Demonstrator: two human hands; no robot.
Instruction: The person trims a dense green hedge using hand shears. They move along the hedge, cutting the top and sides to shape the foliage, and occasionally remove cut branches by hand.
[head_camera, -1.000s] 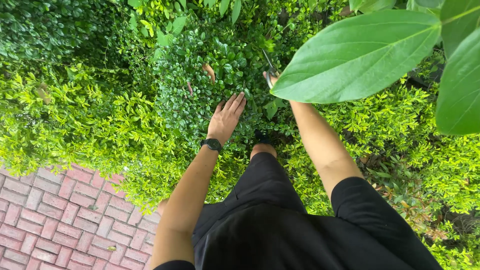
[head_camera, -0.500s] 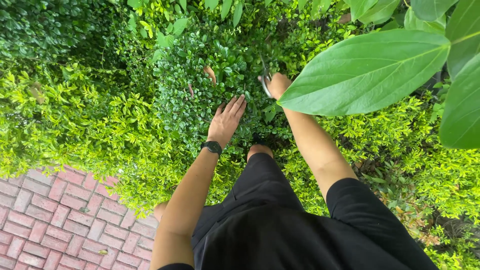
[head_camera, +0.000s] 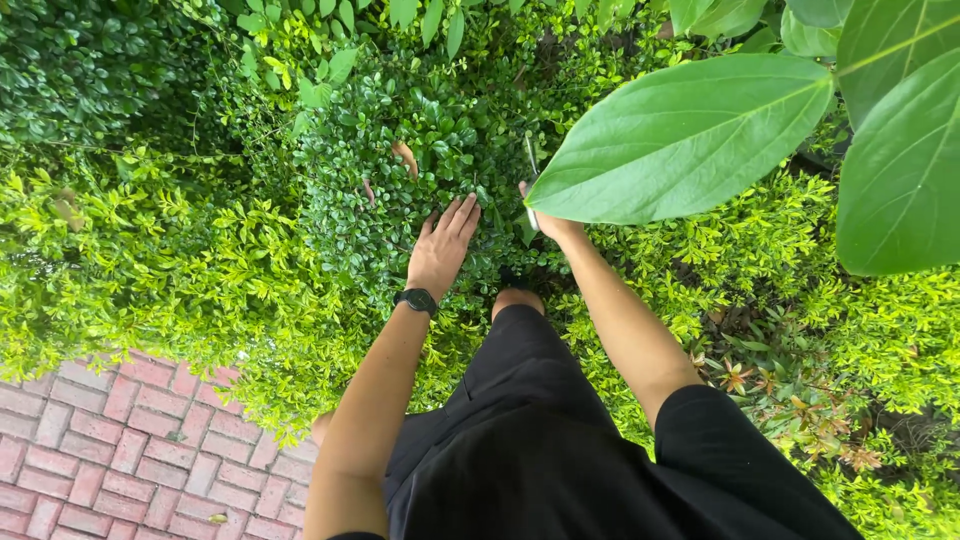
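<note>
Left hand (head_camera: 442, 252) flat on dark-green shrub (head_camera: 400, 160), fingers (head_camera: 462, 212) spread, gripping nothing. Right hand (head_camera: 548, 222) mostly hidden behind large leaf (head_camera: 680, 140), closed round scissors (head_camera: 530, 165) whose blades point up into the shrub. Black wristwatch (head_camera: 417, 299) on left wrist. Brick paving (head_camera: 110, 450) lower left.

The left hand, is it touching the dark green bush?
Touching. The head view shows the left hand lying flat on the dark green bush, with its fingers pressed into the leaves.
</note>
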